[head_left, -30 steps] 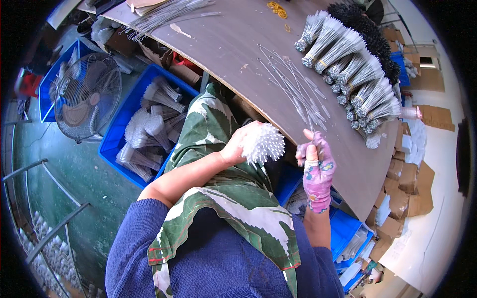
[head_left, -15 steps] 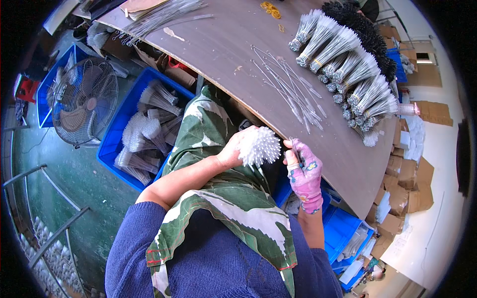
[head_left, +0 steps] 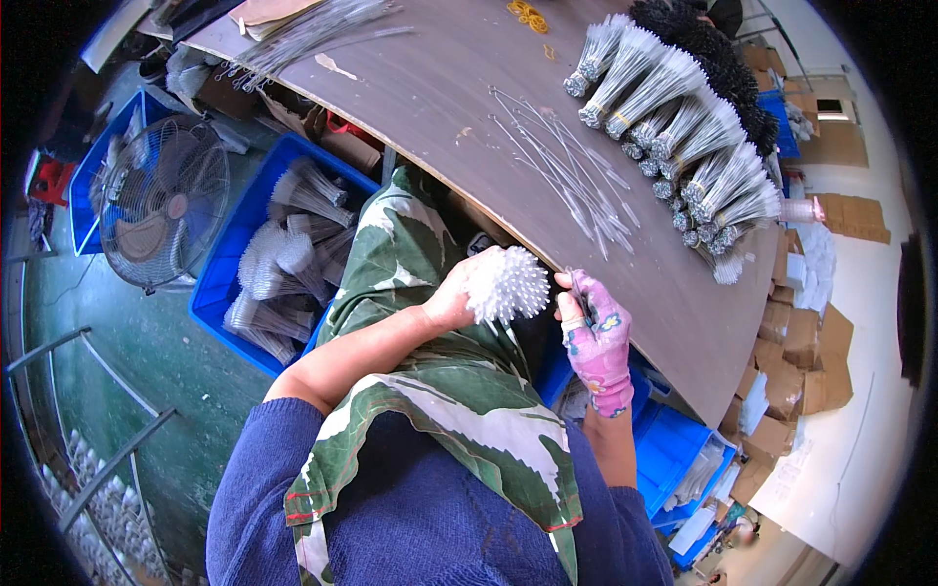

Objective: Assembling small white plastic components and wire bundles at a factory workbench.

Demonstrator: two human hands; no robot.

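My left hand [head_left: 460, 293] is wrapped round a bundle of thin wire tube brushes [head_left: 509, 284]. Their white bristle ends face up, packed into a round head above my lap. Just to the right, apart from the bundle, is my right hand [head_left: 598, 332] in a pink flowered glove with bare fingertips. Its thumb and fingers are pinched together by the table edge; whatever they hold is too small to make out. Loose wire brushes [head_left: 567, 166] lie scattered on the brown table [head_left: 440, 107] ahead of my hands.
Tied brush bundles [head_left: 674, 127] are heaped at the table's right, before black bristly brushes [head_left: 752, 93]. Yellow rubber bands [head_left: 529, 16] lie at the far edge. On my left stand a blue crate [head_left: 210, 303] of brush bundles and a floor fan [head_left: 166, 200]. Blue bins [head_left: 674, 449] sit at lower right.
Both hands keep nearly the same place and grip. The whole view has shifted very slightly; the right fingers have turned a little.
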